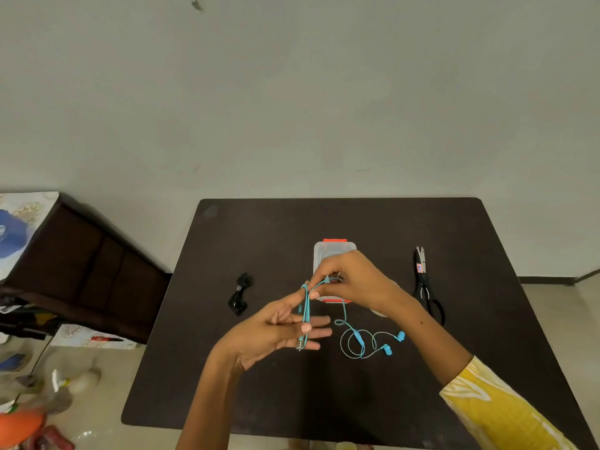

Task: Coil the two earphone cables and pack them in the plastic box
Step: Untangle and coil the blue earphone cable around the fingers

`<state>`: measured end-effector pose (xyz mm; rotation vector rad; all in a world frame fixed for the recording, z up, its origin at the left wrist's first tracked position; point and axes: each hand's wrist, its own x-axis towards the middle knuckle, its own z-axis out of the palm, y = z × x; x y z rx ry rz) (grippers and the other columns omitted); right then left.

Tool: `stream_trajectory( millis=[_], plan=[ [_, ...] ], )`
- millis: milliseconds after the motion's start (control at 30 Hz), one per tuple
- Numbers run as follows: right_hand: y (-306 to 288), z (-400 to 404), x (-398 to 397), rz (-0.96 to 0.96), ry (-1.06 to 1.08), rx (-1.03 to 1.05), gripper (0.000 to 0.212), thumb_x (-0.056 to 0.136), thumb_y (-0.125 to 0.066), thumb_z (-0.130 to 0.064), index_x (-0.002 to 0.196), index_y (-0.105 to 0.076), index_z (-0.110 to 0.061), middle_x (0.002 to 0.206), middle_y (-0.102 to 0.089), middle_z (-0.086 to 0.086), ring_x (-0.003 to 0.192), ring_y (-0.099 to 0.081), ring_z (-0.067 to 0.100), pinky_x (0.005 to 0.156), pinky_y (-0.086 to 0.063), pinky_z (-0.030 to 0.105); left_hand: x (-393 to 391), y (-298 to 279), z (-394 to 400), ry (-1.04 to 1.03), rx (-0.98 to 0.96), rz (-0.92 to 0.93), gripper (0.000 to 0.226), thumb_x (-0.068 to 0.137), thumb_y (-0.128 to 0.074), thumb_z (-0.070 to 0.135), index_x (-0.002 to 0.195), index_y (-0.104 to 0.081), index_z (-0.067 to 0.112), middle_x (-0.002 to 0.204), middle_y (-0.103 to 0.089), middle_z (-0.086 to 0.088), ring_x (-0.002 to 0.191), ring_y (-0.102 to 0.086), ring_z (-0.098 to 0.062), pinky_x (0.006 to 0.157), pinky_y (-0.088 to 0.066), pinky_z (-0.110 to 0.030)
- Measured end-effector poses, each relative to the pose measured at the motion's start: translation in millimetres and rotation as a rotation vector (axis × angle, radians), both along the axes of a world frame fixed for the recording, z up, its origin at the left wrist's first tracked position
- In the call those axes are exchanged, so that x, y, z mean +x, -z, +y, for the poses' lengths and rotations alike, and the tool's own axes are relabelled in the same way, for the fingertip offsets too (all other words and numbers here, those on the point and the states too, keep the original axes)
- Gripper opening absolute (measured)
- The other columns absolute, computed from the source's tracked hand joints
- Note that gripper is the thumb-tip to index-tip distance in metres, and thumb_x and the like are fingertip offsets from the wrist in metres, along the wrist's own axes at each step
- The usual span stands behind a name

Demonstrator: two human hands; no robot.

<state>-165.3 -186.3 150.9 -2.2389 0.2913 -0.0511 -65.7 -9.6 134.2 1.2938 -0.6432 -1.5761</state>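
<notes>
A turquoise earphone cable runs from my hands down to the dark table, where its earbuds lie in loose loops. My left hand is held up with fingers spread; the cable is looped from its forefinger down to the thumb, which presses the plug end against the fingers. My right hand pinches the cable just above the left fingertip. A black earphone cable lies bundled on the table to the left. The clear plastic box with red clips stands behind my right hand, partly hidden.
Black scissors lie on the right side of the table. A dark wooden cabinet stands to the left. Bottles and clutter sit on the floor at the lower left. A wall runs behind the table.
</notes>
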Motion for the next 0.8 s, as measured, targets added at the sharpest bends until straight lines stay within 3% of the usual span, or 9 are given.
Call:
stream_trajectory(
  millis=[133, 267, 367, 600, 800],
  plan=[
    [1, -1, -1, -0.053, 0.100, 0.117, 0.011, 0.081, -0.071, -0.013, 0.092, -0.076, -0.012, 0.092, -0.072, 0.002, 0.084, -0.063, 0.007, 0.076, -0.048, 0.012, 1, -5, 1, 0.018, -0.030, 0.040, 0.059, 0.088, -0.052, 0.000, 0.136, -0.035, 0.030, 0.127, -0.060, -0.015, 0.118, -0.058, -0.030, 0.091, -0.052, -0.034],
    [10, -3, -3, -0.092, 0.098, 0.190, 0.011, 0.081, -0.071, -0.013, 0.092, -0.075, -0.012, 0.090, -0.073, 0.001, 0.085, -0.065, 0.009, 0.077, -0.052, 0.019, 3, -6, 6, 0.061, -0.071, 0.069, 0.058, 0.091, -0.047, -0.002, 0.138, -0.032, 0.030, 0.128, -0.059, -0.015, 0.121, -0.055, -0.032, 0.093, -0.050, -0.034],
    [20, -4, -4, -0.129, 0.143, 0.202, 0.011, 0.083, -0.070, -0.011, 0.092, -0.075, -0.013, 0.088, -0.070, -0.008, 0.086, -0.063, 0.004, 0.074, -0.051, 0.015, 3, -8, 6, 0.118, -0.085, 0.075, 0.058, 0.092, -0.045, -0.003, 0.138, -0.031, 0.031, 0.129, -0.058, -0.018, 0.122, -0.054, -0.033, 0.094, -0.049, -0.035],
    [37, -3, -8, -0.141, 0.184, 0.248, 0.010, 0.082, -0.071, -0.015, 0.088, -0.075, -0.022, 0.088, -0.071, -0.008, 0.085, -0.064, 0.007, 0.075, -0.051, 0.018, -4, -6, 5, 0.204, -0.095, 0.128, 0.059, 0.093, -0.045, -0.002, 0.142, -0.026, 0.026, 0.130, -0.055, -0.023, 0.122, -0.054, -0.034, 0.096, -0.048, -0.036],
    [45, 18, -16, -0.163, 0.210, 0.495, 0.020, 0.092, -0.056, -0.006, 0.090, -0.067, -0.022, 0.082, -0.068, 0.000, 0.076, -0.065, 0.014, 0.063, -0.052, 0.023, -6, -7, 4, 0.055, -0.164, 0.200, 0.058, 0.088, -0.054, 0.007, 0.139, -0.033, 0.024, 0.126, -0.059, -0.023, 0.119, -0.056, -0.033, 0.088, -0.052, -0.030]
  ],
)
